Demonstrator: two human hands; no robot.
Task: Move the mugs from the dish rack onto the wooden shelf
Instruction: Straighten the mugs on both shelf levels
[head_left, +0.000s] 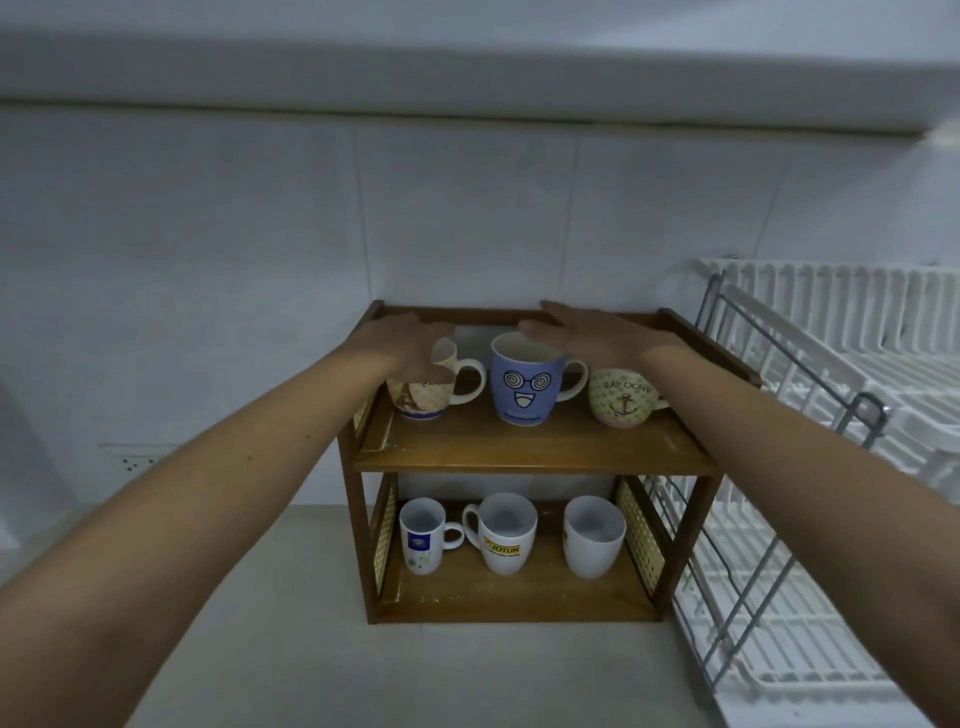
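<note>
I am reaching both arms over the top tier of the wooden shelf (524, 452). My left hand (410, 343) is resting on the rim of the Eiffel Tower mug (421, 389), fingers loosely curved around it; I cannot tell whether it is actually gripping. My right hand (597, 332) is lying flat with fingers spread wide, hovering over the blue cartoon-face mug (527, 379) and the anchor-print mug (621, 397), holding nothing.

These mugs are looking like glazed ceramic: I am judging them stiff, moderately heavy, smooth enough to slip, and liable to chip if knocked together. The handle loop or a full wrap around the body is seeming the safest hold.

Count: three printed mugs on the top tier; three white mugs on the lower tier, including the Jotun mug (501, 535); six in all. The white dish rack (831, 405), just beside the shelf on the right, is showing no mugs in its visible part.
</note>
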